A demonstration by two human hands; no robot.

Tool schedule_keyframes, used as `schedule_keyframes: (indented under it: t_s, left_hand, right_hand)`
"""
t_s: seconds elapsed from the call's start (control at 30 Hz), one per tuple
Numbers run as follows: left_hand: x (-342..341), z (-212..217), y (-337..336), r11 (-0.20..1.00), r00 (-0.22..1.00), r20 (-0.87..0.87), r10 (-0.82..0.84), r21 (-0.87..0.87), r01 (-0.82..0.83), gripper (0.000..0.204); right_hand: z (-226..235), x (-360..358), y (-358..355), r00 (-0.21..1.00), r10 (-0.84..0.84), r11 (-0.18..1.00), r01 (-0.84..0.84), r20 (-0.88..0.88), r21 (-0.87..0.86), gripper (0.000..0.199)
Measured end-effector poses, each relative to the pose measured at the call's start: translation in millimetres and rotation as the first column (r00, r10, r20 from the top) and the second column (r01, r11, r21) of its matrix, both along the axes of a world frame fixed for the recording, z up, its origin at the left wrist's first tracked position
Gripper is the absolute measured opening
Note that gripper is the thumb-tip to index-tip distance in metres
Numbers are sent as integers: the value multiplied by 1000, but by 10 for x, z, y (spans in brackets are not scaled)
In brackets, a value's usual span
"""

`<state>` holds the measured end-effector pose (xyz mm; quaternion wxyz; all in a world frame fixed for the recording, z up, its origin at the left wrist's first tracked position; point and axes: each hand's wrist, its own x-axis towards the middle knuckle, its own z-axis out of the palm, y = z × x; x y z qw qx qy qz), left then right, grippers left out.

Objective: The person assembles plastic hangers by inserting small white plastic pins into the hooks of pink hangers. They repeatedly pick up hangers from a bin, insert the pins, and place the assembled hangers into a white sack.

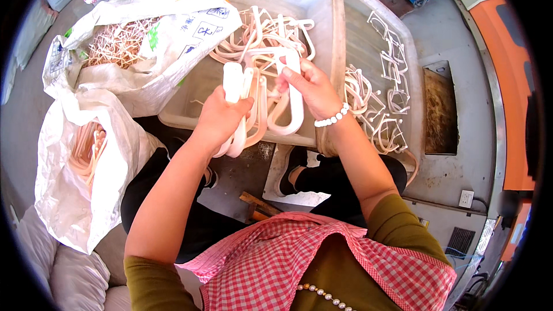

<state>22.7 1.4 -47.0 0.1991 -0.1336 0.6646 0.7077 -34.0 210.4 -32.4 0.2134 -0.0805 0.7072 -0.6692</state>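
The left hand (222, 116) is closed around a bundle of cream plastic hooks (237, 109), several long pieces pressed together and standing almost upright, with their lower ends hanging under the fist. The right hand (308, 86) is just to the right of it; its grip is a pinch, thumb and fingers closed on the top of one white hook (291, 101), whose loop hangs down and touches the bundle. A white bead bracelet (333, 117) sits on the right wrist. Both hands are over the near edge of a shallow grey tray (190, 116), and more loose hooks (259, 31) lie in a heap in the far part of this tray. To the right, touching it, is a second tray (368, 6) with white hooks (389, 89) scattered along its right and near sides. On the left there is a big white woven sack (167, 34), open, full of thin pale pieces, and nearer to the person a second white sack (86, 161) with more cream hooks inside. The person wears a red and white checked apron (276, 259) over an olive top and sits with dark trousers, the knees under the trays. The floor (461, 138) on the right is grey concrete.
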Motion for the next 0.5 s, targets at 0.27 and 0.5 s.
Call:
schedule_keyframes:
  t_s: [0.27,0.5]
  left_hand:
    - [111,-44,73,896,999,-15,30,444,-20,31]
    - [80,187,-282,914,1000,16,-23,406,15,26]
  right_hand:
    - [-210,501,-660,996,-53,996,48,-76,-69,52]
    - [-402,-121,124,932,-78,891,225,-355,395,40]
